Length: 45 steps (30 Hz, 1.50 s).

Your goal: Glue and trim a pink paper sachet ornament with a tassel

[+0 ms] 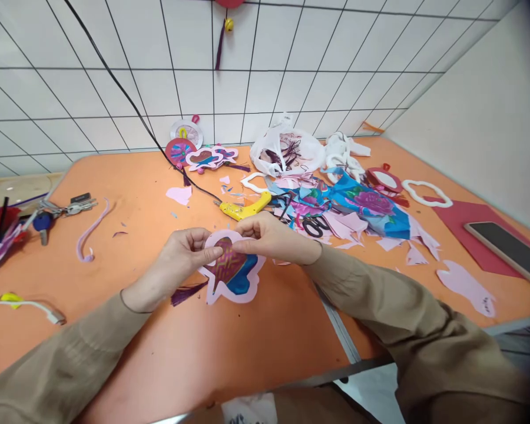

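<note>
Between my two hands is a flower-shaped craft piece (242, 281) with a pale pink scalloped border and a patterned maroon and blue middle. My left hand (181, 254) pinches its upper left edge with thumb and fingers. At the upper right edge, my right hand (267, 235) grips it the same way. A dark purple tassel (188, 293) sticks out from the piece's lower left side. Just beyond my right hand lies a yellow glue gun (246, 207) with a black cord.
Paper and fabric scraps (366, 203) with black-handled scissors (315, 226) are heaped to the right. Behind stand a white plastic bag (287, 152) and finished ornaments (205, 158). Keys (73, 205) and a white cable (30, 306) lie left, a phone (510, 247) far right.
</note>
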Tool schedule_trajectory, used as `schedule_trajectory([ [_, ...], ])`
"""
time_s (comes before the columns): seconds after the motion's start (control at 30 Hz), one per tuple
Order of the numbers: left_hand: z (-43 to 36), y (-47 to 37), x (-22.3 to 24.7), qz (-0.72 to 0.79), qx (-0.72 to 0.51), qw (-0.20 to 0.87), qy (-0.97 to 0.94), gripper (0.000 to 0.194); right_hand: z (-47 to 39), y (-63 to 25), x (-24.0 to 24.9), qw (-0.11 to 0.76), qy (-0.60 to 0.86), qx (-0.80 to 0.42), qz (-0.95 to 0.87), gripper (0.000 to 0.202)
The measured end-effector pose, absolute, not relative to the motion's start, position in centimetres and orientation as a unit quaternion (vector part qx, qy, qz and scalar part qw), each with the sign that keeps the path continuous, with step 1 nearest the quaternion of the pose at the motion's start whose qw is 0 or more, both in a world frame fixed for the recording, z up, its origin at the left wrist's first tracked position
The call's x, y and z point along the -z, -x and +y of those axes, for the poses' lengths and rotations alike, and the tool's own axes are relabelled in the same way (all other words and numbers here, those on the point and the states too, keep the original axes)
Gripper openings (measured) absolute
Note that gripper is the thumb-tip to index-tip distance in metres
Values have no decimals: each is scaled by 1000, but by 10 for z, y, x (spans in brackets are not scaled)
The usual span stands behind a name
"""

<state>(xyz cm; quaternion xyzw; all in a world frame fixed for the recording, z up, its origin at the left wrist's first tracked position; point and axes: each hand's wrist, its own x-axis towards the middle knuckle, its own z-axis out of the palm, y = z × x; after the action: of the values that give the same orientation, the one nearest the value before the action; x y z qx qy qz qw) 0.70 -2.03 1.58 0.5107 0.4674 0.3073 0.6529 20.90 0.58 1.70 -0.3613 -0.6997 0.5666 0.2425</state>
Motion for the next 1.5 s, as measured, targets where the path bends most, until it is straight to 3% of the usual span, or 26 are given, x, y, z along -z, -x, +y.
schedule_trajectory([
  [0.13,-22,-12,-8,459,-349,664,-477,42,8,-203,1,272,410,-556,-670,19],
  [0.23,-22,-13,-2,467,-359,653,-475,45,10,-202,10,289,399,-564,-663,21],
  [0.4,-19,-11,10,468,-371,643,-480,50,10,-204,20,340,419,-459,-705,42],
  [0.8,-21,-16,21,511,-356,603,-499,64,4,-202,25,390,396,-361,-749,6],
  [1.2,-21,-11,29,499,-334,553,-577,59,1,-206,27,397,370,-325,-775,12],
  [1.3,-21,-12,29,501,-348,530,-589,46,1,-206,27,396,368,-334,-772,12],
  [1.43,-21,-11,30,511,-348,491,-614,15,2,-207,27,393,370,-341,-770,13],
  [1.5,-21,-10,30,513,-333,484,-627,14,3,-208,27,391,370,-342,-770,12],
])
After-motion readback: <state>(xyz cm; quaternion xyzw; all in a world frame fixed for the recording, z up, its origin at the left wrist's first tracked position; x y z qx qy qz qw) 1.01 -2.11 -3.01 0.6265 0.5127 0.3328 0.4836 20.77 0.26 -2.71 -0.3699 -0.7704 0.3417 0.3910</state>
